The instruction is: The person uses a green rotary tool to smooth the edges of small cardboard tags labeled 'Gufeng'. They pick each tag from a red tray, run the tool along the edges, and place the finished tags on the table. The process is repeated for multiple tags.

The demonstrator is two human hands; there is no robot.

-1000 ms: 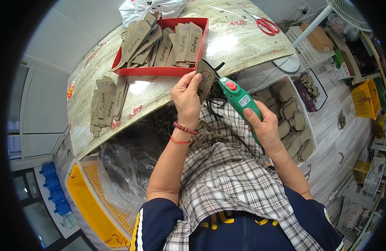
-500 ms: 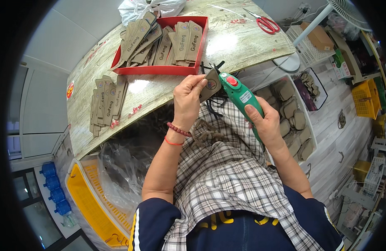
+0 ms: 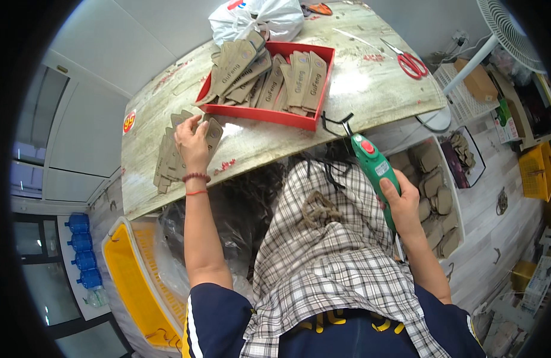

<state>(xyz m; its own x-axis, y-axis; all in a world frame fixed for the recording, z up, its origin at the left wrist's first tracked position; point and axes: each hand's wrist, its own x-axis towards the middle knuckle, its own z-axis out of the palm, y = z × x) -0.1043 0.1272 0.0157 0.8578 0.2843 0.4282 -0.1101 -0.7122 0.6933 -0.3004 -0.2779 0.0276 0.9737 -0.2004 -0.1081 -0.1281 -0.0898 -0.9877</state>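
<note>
My left hand (image 3: 192,145) is at the loose pile of tan fabric tabs (image 3: 165,164) on the table's left side, its fingers curled and its thumb against a tan tab (image 3: 214,136) at the pile's right edge. Its palm covers part of the pile. My right hand (image 3: 402,203) grips a green handheld power cutter (image 3: 371,161) with a red button, held tilted past the table's front edge. A thin black strip (image 3: 331,123) lies across the cutter's tip. More tan tabs (image 3: 269,89) fill a red box (image 3: 251,114) behind.
Red-handled scissors (image 3: 411,65) lie at the table's far right, near a white plastic bag (image 3: 257,21) at the back. A white bin (image 3: 457,230) of tan pieces stands on the floor to the right. Yellow crates (image 3: 129,286) stand at lower left. Black strips (image 3: 332,173) lie on my checked apron.
My left hand has moved left from the cutter's tip to the tab pile, and the tab has left the cutter. The right hand still holds the cutter. The view has shifted.
</note>
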